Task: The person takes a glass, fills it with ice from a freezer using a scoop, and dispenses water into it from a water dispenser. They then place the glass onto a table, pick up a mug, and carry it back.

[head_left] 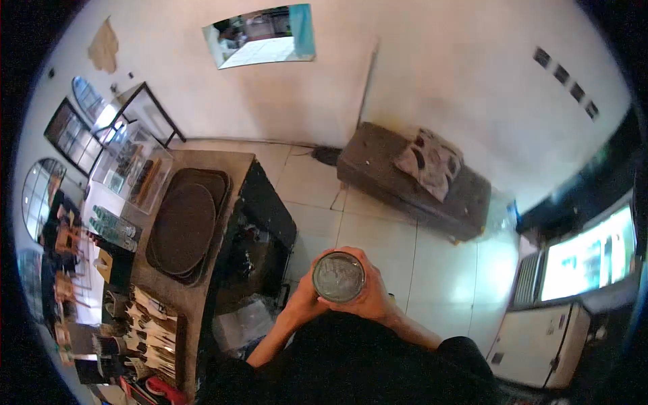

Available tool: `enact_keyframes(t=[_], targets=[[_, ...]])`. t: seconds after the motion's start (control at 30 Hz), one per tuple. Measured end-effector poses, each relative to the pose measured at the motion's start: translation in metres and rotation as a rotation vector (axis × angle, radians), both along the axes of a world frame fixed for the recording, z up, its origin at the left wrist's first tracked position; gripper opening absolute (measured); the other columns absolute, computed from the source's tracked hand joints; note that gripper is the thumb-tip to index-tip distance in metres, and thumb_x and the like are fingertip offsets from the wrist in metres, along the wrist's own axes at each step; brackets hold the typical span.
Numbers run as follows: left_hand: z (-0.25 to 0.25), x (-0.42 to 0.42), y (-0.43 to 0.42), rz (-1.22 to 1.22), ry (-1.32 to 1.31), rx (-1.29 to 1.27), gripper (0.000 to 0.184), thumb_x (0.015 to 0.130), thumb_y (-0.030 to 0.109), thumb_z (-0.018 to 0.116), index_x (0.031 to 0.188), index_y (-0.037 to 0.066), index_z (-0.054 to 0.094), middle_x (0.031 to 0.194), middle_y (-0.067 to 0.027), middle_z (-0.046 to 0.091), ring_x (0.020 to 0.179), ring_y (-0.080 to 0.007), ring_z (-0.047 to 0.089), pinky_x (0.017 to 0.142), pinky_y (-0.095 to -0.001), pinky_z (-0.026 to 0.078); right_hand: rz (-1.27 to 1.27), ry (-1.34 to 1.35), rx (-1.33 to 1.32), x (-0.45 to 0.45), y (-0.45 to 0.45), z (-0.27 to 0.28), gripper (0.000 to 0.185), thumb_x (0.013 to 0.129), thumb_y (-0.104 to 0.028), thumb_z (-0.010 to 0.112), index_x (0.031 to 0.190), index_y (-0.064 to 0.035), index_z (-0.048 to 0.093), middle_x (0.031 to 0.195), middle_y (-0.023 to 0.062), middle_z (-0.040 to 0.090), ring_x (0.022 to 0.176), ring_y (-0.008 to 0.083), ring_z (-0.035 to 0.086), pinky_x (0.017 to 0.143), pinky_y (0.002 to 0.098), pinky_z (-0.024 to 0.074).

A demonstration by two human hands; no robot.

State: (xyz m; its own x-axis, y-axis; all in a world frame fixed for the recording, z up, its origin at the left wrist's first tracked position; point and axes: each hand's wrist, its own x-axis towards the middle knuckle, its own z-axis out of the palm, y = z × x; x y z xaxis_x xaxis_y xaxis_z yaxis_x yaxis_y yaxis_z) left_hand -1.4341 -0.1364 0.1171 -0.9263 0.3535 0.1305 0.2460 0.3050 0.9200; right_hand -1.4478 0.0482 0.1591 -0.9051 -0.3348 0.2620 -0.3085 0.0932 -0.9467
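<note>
Left hand (pixel 304 300) and right hand (pixel 375 297) curl snugly round a glass (pixel 339 277), close before the black shirt (pixel 385 358); it looks stiff, breakable, maybe slippery, best held by its sides; beyond lie the tabletop (pixel 233 162) and brown bench (pixel 371 156).

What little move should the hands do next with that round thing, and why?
Maybe bring the round container left, toward the counter: the left hand and right hand hold it over the floor, and the counter could support it.
</note>
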Motion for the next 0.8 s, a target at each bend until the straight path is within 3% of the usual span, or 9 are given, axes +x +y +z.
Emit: enact_keyframes(t=[0.1,0.27,0.37,0.57,0.73,0.8], targets=[[0.002,-0.067,-0.006,0.142,0.111,0.032,0.069,0.066,0.020,0.088,0.124,0.001,0.056,0.117,-0.0166,0.066,0.106,-0.0283,0.064,0.092,-0.0386,0.051,0.071,0.004,0.021,-0.079,-0.008,0.013,0.083,0.065,-0.025,0.092,0.132,-0.0073,0.048,0.126,0.0122,0.059,0.119,0.0268,0.059,0.102,0.0398,0.0466],[-0.010,-0.161,-0.027,0.315,0.121,0.036,0.068,0.066,0.019,0.088,0.124,0.002,0.057,0.115,-0.0137,0.068,0.104,-0.0235,0.066,0.091,-0.0367,0.052,0.232,0.036,0.063,-0.205,-0.041,0.016,0.084,0.063,-0.025,0.093,0.131,-0.0054,0.049,0.122,0.0119,0.062,0.115,0.0219,0.060,0.099,0.0371,0.0472],[-0.008,-0.215,-0.045,0.405,0.060,0.097,0.065,0.074,0.010,0.079,0.133,0.003,0.051,0.135,-0.0172,0.054,0.118,-0.0323,0.059,0.098,-0.0375,0.047,0.308,0.026,0.101,-0.275,-0.069,0.018,0.082,0.063,-0.025,0.094,0.130,-0.0058,0.050,0.121,0.0114,0.063,0.115,0.0220,0.061,0.099,0.0366,0.0470],[-0.033,-0.329,-0.102,0.518,-0.062,0.151,0.067,0.077,0.011,0.077,0.136,0.001,0.048,0.139,-0.0164,0.052,0.123,-0.0300,0.057,0.100,-0.0370,0.046,0.445,0.066,0.122,-0.412,-0.139,0.008,0.082,0.062,-0.025,0.094,0.130,-0.0057,0.051,0.121,0.0112,0.063,0.115,0.0224,0.061,0.100,0.0359,0.0467],[-0.018,-0.416,-0.160,0.567,0.003,0.176,0.078,0.075,0.009,0.078,0.142,0.002,0.040,0.140,-0.0178,0.050,0.129,-0.0319,0.052,0.106,-0.0389,0.042,0.534,0.048,0.180,-0.505,-0.205,0.010,0.084,0.065,-0.028,0.092,0.133,-0.0071,0.048,0.123,0.0125,0.062,0.116,0.0274,0.060,0.102,0.0395,0.0454],[-0.008,-0.441,-0.182,0.639,0.040,0.143,0.081,0.074,0.009,0.078,0.144,0.002,0.037,0.141,-0.0187,0.049,0.131,-0.0336,0.050,0.108,-0.0397,0.041,0.604,0.009,0.173,-0.538,-0.235,0.012,0.083,0.063,-0.026,0.093,0.131,-0.0056,0.049,0.125,0.0120,0.060,0.117,0.0231,0.059,0.101,0.0373,0.0456]])
